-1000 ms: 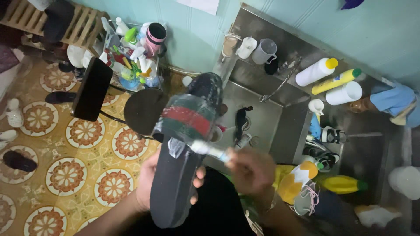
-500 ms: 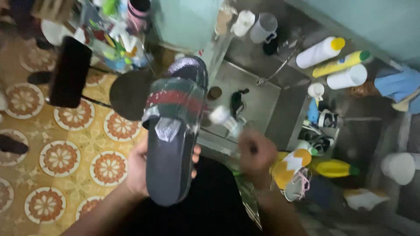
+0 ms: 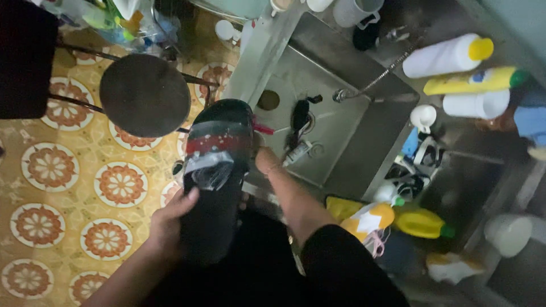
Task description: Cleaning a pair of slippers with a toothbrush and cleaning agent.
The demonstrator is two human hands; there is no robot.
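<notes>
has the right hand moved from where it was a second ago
Yes. The right hand sat out to the right of the slipper, holding a brush; now it is tucked against the slipper's right edge, nearer the sink, mostly hidden.

Left hand (image 3: 173,219): fingers curled in a grip, thumb up, forearm low. Right hand (image 3: 266,161): mostly hidden, wrist extended forward, dark sleeve at elbow.
</notes>
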